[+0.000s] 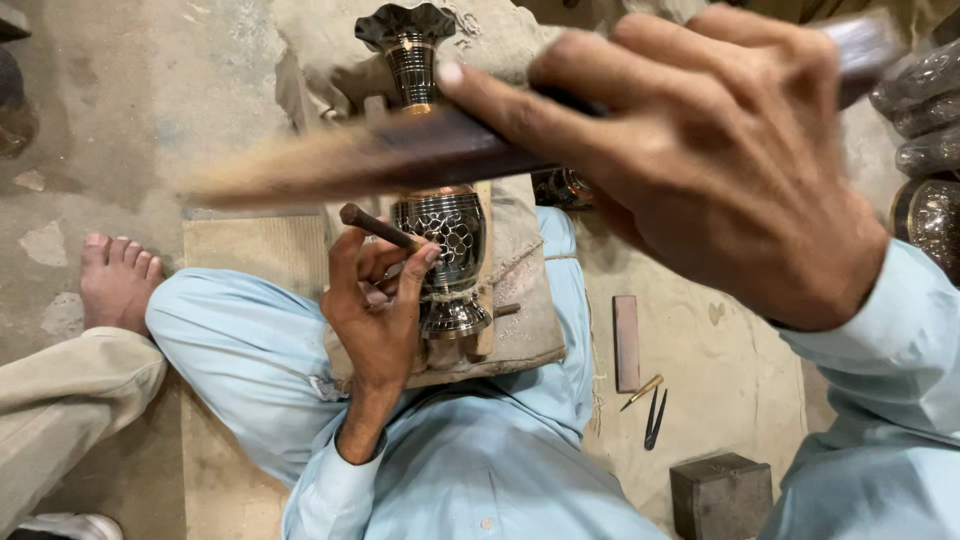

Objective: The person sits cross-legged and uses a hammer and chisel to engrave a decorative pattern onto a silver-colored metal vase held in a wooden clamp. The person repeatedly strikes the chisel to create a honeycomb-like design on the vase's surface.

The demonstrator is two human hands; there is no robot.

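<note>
A dark metal vase (447, 228) with an engraved silver pattern lies on a padded cushion (520, 300) across my lap, its flared mouth pointing away. My left hand (377, 310) pinches a short rusty chisel (378, 227) against the vase's belly. My right hand (715, 160) is raised close to the camera. It grips a wooden mallet (360, 160), blurred by motion, that crosses above the vase's neck.
Another person's bare foot (118, 280) and beige trouser leg (65, 400) are at the left. On the mat to the right lie a flat reddish stone (626, 342), a pair of dividers (652, 410) and a dark metal block (722, 495). More dark vases (930, 130) stand at the right edge.
</note>
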